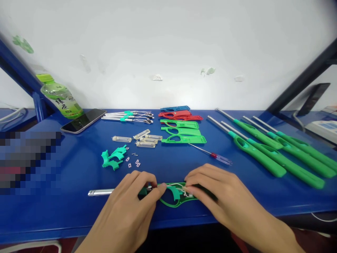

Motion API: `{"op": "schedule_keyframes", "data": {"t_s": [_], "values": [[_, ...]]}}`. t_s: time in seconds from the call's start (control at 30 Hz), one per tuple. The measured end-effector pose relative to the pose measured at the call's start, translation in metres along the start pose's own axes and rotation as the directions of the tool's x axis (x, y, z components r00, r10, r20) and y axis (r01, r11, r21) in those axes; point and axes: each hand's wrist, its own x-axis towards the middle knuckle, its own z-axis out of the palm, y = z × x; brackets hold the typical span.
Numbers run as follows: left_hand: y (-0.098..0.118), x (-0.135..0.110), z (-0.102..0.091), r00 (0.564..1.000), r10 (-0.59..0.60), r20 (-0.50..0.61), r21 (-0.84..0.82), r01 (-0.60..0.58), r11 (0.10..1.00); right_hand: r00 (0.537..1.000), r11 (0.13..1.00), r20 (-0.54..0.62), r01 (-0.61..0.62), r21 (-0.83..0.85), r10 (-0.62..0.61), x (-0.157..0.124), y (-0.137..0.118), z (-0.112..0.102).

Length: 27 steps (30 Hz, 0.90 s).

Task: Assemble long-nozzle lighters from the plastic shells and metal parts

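Observation:
In front of me an opened green long-necked gas lighter (172,204) lies on the table, its inside facing up. My left hand (129,203) is closed over its neck end, thumb and fingers pinching near the shell's edge. A silver metal tube (100,192) sticks out to the left from under that hand. In the shell sit a teal trigger (174,193) and a thin white wire (176,184). My right hand (221,191) is closed at the handle end, its fingertips pressed together at the wires and small parts there. Its fingers hide most of the handle.
Beyond lie loose teal triggers (113,158), clear fuel tanks (146,144), wired metal tubes (127,116), green half shells (183,138), red shells (179,115) and a screwdriver (221,159). Whole green lighters (273,158) lie right. A phone (83,121) and bottle (61,98) stand left.

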Motion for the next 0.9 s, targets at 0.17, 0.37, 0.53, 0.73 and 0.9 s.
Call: {"op": "schedule_keyframes", "data": {"t_s": [0.17, 0.37, 0.53, 0.73, 0.9], "values": [[0.000, 0.000, 0.000, 1.000, -0.001, -0.006, 0.013, 0.001, 1.000, 0.999, 1.000, 0.043, -0.022, 0.012, 0.021, 0.001, 0.002, -0.001], [-0.001, 0.001, 0.001, 1.000, 0.002, -0.018, -0.010, -0.002, 1.000, 1.000, 0.999, 0.009, -0.010, -0.043, 0.011, 0.005, 0.002, 0.002], [-0.001, -0.001, 0.001, 1.000, 0.000, -0.018, -0.026, -0.001, 1.000, 0.999, 0.993, -0.043, 0.028, -0.112, -0.033, 0.008, 0.001, 0.004], [-0.001, -0.001, -0.001, 1.000, 0.017, -0.021, -0.005, -0.017, 1.000, 0.994, 0.988, -0.088, 0.045, -0.148, -0.058, 0.009, 0.001, 0.007], [-0.002, -0.002, -0.001, 0.999, 0.034, -0.018, 0.009, -0.034, 0.999, 0.992, 0.989, -0.116, 0.038, -0.142, -0.055, 0.007, 0.004, 0.010]]}}
